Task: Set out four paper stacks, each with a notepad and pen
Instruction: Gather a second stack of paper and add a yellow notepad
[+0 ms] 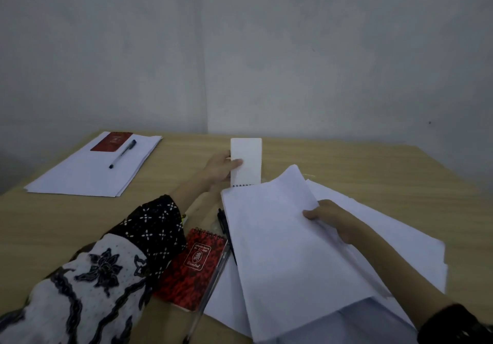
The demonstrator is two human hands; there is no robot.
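At the far left of the wooden table lies a finished paper stack with a red notepad and a pen on top. My left hand holds a spiral notepad upright, its white back facing me. My right hand grips a lifted bunch of white sheets above a larger loose paper pile. Another red notepad lies near me beside a clear pen and a dark pen.
A grey wall stands right behind the table's far edge. Bare tabletop shows at the right side and between the far-left stack and my left arm. My patterned sleeve covers the near-left part of the table.
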